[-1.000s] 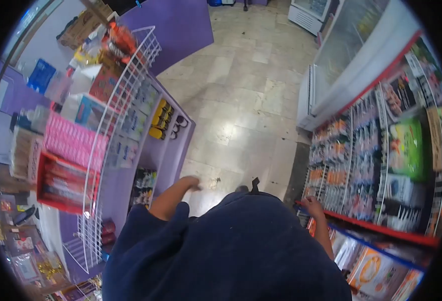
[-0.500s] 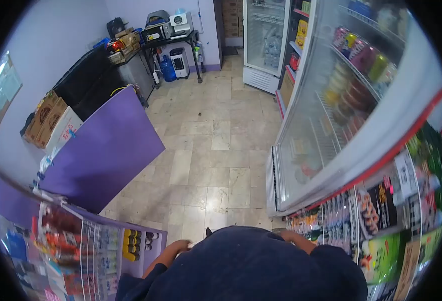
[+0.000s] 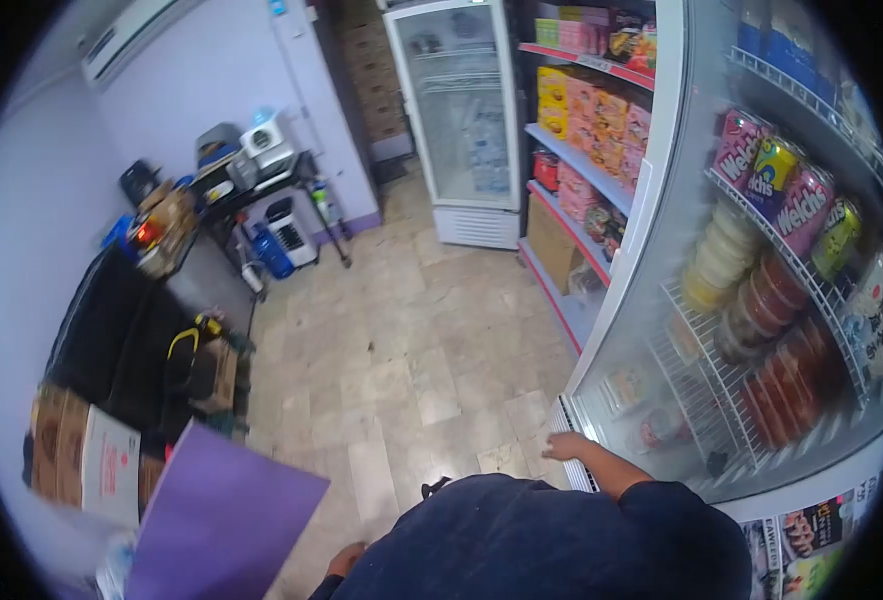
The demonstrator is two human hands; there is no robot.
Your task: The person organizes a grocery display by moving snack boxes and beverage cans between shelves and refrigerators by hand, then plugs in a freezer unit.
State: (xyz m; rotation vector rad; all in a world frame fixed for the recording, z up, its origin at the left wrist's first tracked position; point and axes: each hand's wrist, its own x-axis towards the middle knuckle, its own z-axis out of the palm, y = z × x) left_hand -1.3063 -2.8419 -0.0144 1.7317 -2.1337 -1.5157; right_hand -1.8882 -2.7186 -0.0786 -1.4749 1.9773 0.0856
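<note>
On my left I see cardboard boxes (image 3: 59, 445) at the near end of a black sofa (image 3: 111, 315); farther ahead, a blue water jug (image 3: 273, 254) stands beside an air cooler (image 3: 289, 234).

The floor (image 3: 371, 350) below me has smooth, faintly glossy tiles. At right, clear, shiny glass fronts the near fridge (image 3: 661, 330), its racks (image 3: 706, 375) thin coated wire, its cans (image 3: 801, 210) glossy metal. My shirt (image 3: 531, 545) is matt dark cloth. Lower left, the purple panel (image 3: 226, 510) looks smooth; the boxes (image 3: 71, 450) are dull cardboard.
</note>
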